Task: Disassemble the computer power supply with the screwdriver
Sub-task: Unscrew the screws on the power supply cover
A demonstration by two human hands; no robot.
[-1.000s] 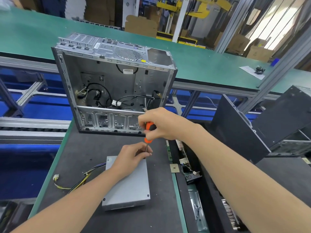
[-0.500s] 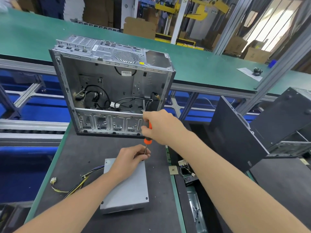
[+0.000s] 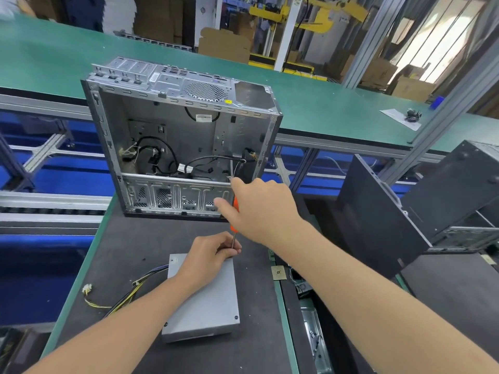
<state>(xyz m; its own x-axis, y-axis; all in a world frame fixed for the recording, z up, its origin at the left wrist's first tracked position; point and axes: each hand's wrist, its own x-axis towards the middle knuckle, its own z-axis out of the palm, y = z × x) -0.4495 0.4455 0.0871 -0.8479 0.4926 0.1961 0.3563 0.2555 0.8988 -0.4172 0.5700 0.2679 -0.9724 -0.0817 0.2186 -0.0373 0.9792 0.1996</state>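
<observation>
1. The power supply (image 3: pixel 205 300) lies flat before us. We judge a screw at its far right corner is being undone. Next: turn with the tip seated.
2. Our right hand (image 3: pixel 259 209), above that corner, grips the screwdriver (image 3: pixel 233 227) handle.
3. Our left hand (image 3: pixel 208 255), resting on the power supply's far end, pinches the shaft.

Left hand (image 3: pixel 209 256) curled; right hand (image 3: pixel 262 211) (seemingly)

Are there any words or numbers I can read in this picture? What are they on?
Nothing here can be read.
White sticker on top of the computer case: too small.
Yellow sticker on the case's top edge: blurred.
White tag inside the case, up high: blurred.
Small mark on the power supply: too small.
</observation>
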